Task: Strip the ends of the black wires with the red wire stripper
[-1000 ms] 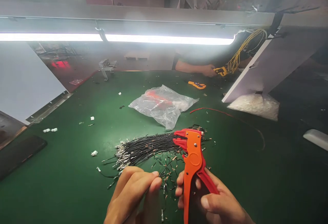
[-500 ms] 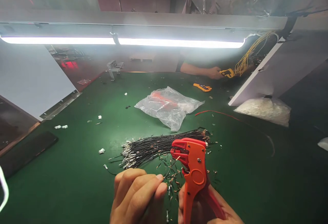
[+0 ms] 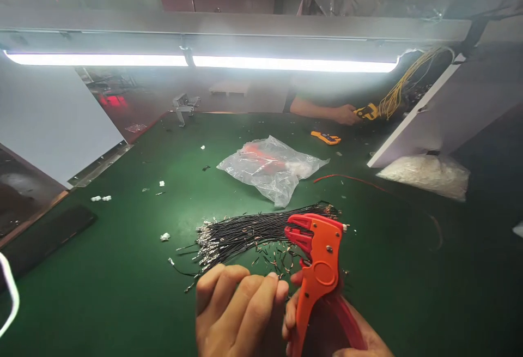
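Note:
My left hand [image 3: 241, 310] is closed in a pinch at the bottom centre, with only a tiny dark end of a black wire [image 3: 281, 277] showing at the fingertips; the rest is hidden. In my right hand [image 3: 292, 313] is an orange and red wire stripper [image 3: 324, 272], held upright, its jaws apart and pointing left with nothing seen between them. Behind both hands lies a bundle of black wires [image 3: 253, 229], silvery terminals at the left and coppery ends at the right. Short wire scraps [image 3: 280, 256] are scattered in front of the bundle.
A clear plastic bag [image 3: 272, 169] with red contents lies beyond the bundle. Farther back are a yellow-orange hand tool [image 3: 326, 138] and a co-worker's hand [image 3: 346, 114] gripping a yellow tool. A red wire [image 3: 347, 177] and a bag of white pieces [image 3: 427, 174] are at right.
The wire's bare end, seen before by the stripper jaws, no longer shows. My left hand and the stripper have shifted right. A terminal end now shows left of my left hand.

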